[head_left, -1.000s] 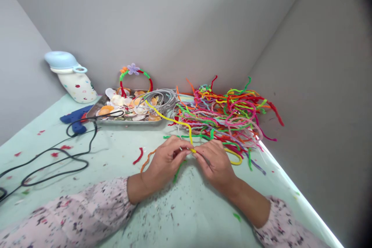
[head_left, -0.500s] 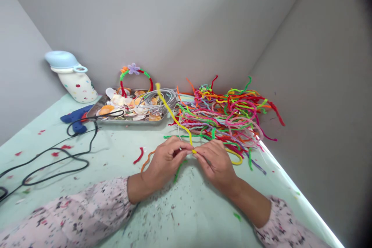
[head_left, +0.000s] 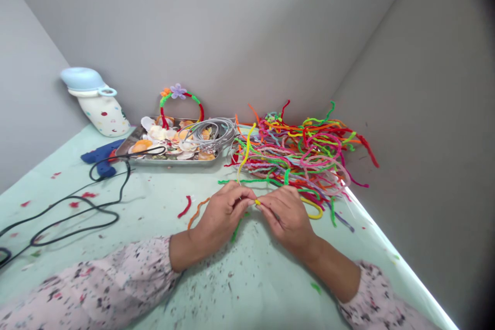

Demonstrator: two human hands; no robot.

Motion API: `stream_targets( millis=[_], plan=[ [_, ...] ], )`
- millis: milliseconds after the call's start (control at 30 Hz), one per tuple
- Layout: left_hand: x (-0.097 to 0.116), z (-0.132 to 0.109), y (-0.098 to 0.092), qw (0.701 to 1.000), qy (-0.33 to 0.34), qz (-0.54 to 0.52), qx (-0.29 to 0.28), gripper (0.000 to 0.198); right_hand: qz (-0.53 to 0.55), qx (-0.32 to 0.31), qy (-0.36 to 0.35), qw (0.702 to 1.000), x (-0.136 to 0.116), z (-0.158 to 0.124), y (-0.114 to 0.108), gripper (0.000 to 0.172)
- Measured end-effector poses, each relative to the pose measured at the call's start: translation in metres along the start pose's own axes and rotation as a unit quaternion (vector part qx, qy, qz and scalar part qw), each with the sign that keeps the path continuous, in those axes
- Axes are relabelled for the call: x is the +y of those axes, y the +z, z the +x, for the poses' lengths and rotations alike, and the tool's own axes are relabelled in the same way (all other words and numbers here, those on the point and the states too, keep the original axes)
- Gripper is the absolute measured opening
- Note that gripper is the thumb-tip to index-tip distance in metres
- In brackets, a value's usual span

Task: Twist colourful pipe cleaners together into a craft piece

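On table | both hands pinch yellow pipe cleaner

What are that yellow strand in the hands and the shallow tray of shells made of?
Yellow strand: looks like a fuzzy pipe cleaner, probably fibre over wire, since it holds a curve in the air. Tray: seemingly metal, with a shiny grey rim.

Soft, even light is falling from above, casting faint shadows; the right edge is darkening into vignette, and wide-angle distortion is bending the corners
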State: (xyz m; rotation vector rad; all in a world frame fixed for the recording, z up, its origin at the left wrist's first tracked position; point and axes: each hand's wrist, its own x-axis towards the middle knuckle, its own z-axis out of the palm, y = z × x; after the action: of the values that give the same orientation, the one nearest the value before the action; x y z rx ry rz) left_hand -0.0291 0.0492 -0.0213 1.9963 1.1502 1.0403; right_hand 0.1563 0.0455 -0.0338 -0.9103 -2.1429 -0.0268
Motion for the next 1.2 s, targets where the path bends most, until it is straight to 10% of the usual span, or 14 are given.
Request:
stream_targets(
  millis=[1200],
  plan=[
    [0.0021, -0.0029, 0.0033, 0.997, -0.075, 0.002, -0.032, 0.015, -0.064, -0.006, -0.005, 0.998, -0.0017, 0.0002, -0.0006, 0.014]
  ],
)
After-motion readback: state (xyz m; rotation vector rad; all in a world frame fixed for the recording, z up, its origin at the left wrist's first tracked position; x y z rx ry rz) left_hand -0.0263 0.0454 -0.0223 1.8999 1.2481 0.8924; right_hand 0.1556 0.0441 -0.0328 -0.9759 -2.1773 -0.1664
